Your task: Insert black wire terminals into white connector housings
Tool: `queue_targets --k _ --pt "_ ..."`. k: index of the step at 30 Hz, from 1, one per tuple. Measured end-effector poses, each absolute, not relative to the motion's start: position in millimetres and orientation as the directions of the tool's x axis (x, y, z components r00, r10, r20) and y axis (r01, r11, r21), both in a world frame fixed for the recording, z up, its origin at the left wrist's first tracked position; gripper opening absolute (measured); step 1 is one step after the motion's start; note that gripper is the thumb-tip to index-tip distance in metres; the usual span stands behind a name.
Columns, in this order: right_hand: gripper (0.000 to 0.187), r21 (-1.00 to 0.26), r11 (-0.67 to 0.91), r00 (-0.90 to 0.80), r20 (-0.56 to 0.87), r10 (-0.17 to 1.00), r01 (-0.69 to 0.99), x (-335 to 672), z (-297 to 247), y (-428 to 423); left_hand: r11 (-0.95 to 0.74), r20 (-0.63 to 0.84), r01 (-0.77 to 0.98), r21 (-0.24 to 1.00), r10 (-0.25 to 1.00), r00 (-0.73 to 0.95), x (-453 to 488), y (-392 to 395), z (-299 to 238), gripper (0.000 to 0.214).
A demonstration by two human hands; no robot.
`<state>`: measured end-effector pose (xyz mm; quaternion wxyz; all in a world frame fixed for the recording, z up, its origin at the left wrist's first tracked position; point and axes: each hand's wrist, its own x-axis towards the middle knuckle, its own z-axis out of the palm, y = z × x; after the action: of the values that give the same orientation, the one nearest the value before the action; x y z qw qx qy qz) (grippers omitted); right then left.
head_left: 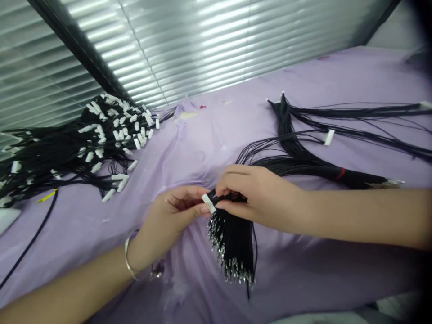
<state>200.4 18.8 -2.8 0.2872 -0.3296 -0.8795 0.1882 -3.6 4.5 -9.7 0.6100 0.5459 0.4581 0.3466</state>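
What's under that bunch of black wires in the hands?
A wrinkled purple sheet lies under the black wires. The right hand covers their top, and the left hand holds a white connector. The sheet right beneath the bunch is hidden.

Right now I'm at a wire-harness assembly bench, a small workshop by the look of it. A crumpled lilac sheet [297,76] covers the work surface, black wire bundles [101,135] with white connectors heap up on the left, more bundles [351,121] stretch off to the right, and silver slatted blinds [209,40] line the far side.
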Motion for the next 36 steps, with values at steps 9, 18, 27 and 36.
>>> queue_targets --k 9,18,27,36 --pt "0.004 -0.507 0.719 -0.626 0.379 0.682 0.476 202 0 17 0.231 -0.213 -0.007 0.973 0.908 0.36 -3 3 -13 0.01" --pt "0.012 -0.555 0.605 -0.603 0.216 0.768 0.572 198 3 12 0.211 -0.206 0.027 0.977 0.909 0.363 -5 3 -12 0.01" --pt "0.012 -0.747 0.492 -0.547 0.207 0.811 0.447 194 -6 10 0.251 -0.245 0.022 0.968 0.92 0.305 -5 2 -11 0.012" --pt "0.013 -0.739 0.521 -0.549 0.246 0.799 0.427 189 -8 14 0.244 -0.234 0.005 0.97 0.923 0.305 -5 4 -13 0.011"
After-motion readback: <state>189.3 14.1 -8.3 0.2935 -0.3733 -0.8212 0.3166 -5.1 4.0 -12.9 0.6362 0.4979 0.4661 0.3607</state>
